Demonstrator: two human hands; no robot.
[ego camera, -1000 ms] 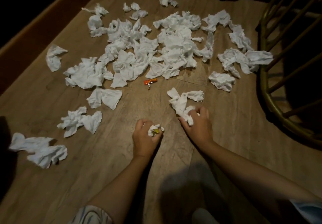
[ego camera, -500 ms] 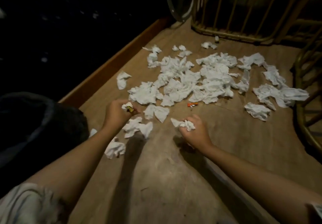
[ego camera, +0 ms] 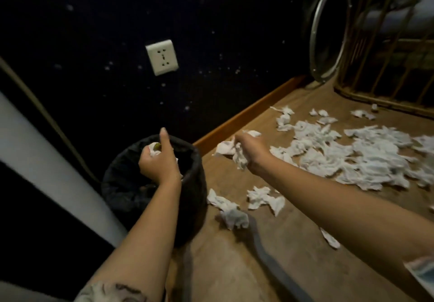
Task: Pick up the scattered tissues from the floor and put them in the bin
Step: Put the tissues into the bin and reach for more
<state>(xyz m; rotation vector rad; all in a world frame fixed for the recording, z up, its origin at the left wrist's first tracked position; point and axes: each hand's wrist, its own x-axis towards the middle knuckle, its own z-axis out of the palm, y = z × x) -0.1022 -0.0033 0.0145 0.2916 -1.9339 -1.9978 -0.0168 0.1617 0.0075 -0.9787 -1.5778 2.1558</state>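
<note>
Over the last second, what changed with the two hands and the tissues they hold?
The left hand carried its small tissue wad from the floor to above the open bin. The right hand closed on a crumpled tissue and lifted it off the floor toward the bin. Neither has let go. The main tissue pile lies as before.

Dim, warm light; motion blur; wide-angle bending at the edges.
</note>
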